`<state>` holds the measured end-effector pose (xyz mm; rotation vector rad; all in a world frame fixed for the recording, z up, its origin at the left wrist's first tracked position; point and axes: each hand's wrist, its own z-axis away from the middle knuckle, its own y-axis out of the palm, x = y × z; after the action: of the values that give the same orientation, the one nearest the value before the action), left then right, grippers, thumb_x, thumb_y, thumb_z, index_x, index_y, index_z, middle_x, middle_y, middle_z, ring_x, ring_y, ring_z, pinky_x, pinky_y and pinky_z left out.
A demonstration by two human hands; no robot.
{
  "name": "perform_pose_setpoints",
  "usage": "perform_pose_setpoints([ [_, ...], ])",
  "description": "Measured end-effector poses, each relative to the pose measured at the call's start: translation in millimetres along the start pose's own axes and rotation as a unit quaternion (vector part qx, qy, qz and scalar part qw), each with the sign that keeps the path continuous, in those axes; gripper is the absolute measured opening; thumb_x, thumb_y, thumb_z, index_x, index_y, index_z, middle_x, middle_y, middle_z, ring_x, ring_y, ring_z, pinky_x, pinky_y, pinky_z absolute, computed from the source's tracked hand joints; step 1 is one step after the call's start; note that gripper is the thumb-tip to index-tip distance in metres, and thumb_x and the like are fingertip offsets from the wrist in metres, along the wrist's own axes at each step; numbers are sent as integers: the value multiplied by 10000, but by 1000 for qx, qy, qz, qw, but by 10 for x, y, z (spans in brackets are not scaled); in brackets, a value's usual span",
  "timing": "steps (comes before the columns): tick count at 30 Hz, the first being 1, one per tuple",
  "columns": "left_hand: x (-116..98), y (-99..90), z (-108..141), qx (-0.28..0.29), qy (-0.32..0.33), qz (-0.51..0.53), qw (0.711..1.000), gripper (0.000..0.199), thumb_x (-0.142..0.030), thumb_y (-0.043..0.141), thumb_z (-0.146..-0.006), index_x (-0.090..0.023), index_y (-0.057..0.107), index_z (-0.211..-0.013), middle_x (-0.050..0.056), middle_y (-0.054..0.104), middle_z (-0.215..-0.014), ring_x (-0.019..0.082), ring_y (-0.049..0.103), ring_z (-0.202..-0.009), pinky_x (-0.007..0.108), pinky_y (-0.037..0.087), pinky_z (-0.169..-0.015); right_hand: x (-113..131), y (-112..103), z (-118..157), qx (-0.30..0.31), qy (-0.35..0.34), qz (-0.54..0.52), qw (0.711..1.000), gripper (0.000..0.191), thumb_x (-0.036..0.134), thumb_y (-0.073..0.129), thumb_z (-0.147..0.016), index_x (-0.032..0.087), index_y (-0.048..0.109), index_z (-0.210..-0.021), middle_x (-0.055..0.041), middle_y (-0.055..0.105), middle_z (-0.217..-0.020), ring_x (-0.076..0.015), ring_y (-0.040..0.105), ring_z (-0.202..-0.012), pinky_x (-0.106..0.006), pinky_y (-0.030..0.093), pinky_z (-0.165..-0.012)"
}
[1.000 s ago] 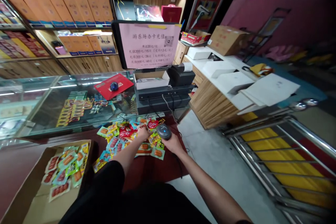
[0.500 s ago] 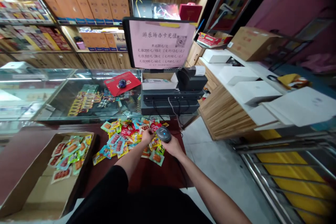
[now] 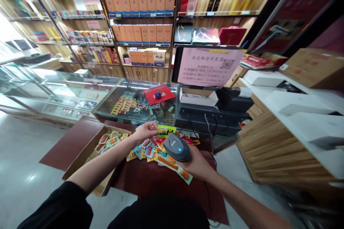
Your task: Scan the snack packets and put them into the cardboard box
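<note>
Above the far side of the snack pile, my left hand [image 3: 147, 131] pinches the end of a yellow-green snack packet [image 3: 167, 130], whose printed barcode side faces me. My right hand [image 3: 197, 162] is wrapped round a dark grey barcode scanner [image 3: 176, 147] with a blue light on top. The scanner is held up close to the packet, apart from it. Beneath both hands lies a heap of small snack packets [image 3: 147, 149], mostly sausages in clear, yellow, blue and red wrappers. Part of the heap is hidden by the scanner and my right hand.
An open cardboard box [image 3: 77, 161] with several packets stands left on the dark red table [image 3: 150, 182]. Behind are a glass display case [image 3: 107, 109], a red envelope [image 3: 168, 93] and a monitor [image 3: 209, 65] with a pink notice. White boxes line a cabinet [image 3: 266, 139] at right.
My left hand has risen from the heap and now holds up the yellow-green packet. The scanner has come up towards it. The view has swung to the left.
</note>
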<state>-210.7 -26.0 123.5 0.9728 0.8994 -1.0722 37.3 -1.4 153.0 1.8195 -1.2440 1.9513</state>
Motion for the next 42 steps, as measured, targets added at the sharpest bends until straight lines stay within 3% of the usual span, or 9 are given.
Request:
perform_pose_setpoints([
  [3, -241, -9, 346, 16, 10, 3, 1000, 439, -353, 851, -551, -177, 499, -746, -74, 537, -551, 91, 575, -492, 248, 529, -577, 412, -15, -14, -10, -22, 9, 1000, 363, 276, 720, -689, 174, 672, -1033, -63, 741, -935, -215, 692, -821, -288, 560, -742],
  [6, -337, -67, 539, 13, 20, -3, 1000, 421, -341, 844, -569, -170, 507, -754, -60, 559, -563, 115, 618, -525, 214, 500, -540, 578, 68, -82, -4, -36, -3, 999, 354, 280, 716, -698, 176, 672, -1034, -70, 737, -945, -215, 691, -825, -300, 564, -740],
  [11, -387, -205, 639, 28, 43, 12, 999, 401, -317, 840, -588, -159, 521, -774, -35, 608, -608, 115, 633, -553, 211, 513, -559, 587, 281, -172, -11, -44, -7, 999, 318, 239, 693, -699, 163, 680, -1007, -71, 732, -905, -208, 686, -820, -295, 560, -743],
  [17, -481, -345, 754, 25, 43, 23, 999, 345, -251, 824, -589, -153, 533, -748, -33, 610, -631, 112, 624, -604, 294, 575, -659, 629, 430, -233, -10, -38, 7, 999, 264, 234, 695, -696, 160, 689, -949, -70, 741, -895, -208, 688, -797, -286, 556, -728],
  [24, -548, -624, 919, -12, 58, -3, 998, 281, -151, 779, -564, -155, 533, -701, -98, 468, -537, 60, 525, -525, 285, 586, -659, 610, 734, -379, 8, -31, 14, 999, 272, 211, 686, -711, 158, 685, -977, -76, 745, -898, -228, 694, -822, -300, 558, -731],
  [29, -411, -1107, 1021, -25, 51, 24, 998, 367, -273, 837, -591, -152, 534, -759, -51, 580, -620, 102, 614, -627, 308, 596, -681, 614, 1011, -489, 19, -31, -11, 999, 361, 220, 702, -703, 164, 649, -1056, -80, 735, -987, -234, 688, -874, -331, 555, -787],
  [37, -51, -2386, 1519, -211, 11, 68, 975, 438, -331, 863, -591, -134, 564, -844, 48, 695, -786, 164, 704, -729, 292, 600, -698, 408, 1413, -659, 56, 14, 13, 998, 330, 264, 693, -700, 168, 666, -1015, -95, 749, -934, -274, 703, -851, -383, 566, -753],
  [39, 16, -2560, 1630, -235, -5, 65, 970, 458, -342, 864, -589, -128, 569, -866, 83, 714, -828, 186, 715, -761, 287, 601, -692, 343, 1477, -686, 49, 25, 24, 998, 326, 276, 699, -688, 173, 667, -996, -92, 752, -924, -283, 704, -846, -403, 565, -755],
  [42, 100, -2628, 1636, -239, -23, 55, 969, 460, -359, 862, -589, -126, 581, -868, 93, 722, -837, 192, 720, -776, 281, 600, -706, 308, 1495, -703, 51, 19, 24, 998, 318, 240, 687, -685, 179, 667, -996, -79, 751, -932, -269, 703, -858, -388, 558, -778],
])
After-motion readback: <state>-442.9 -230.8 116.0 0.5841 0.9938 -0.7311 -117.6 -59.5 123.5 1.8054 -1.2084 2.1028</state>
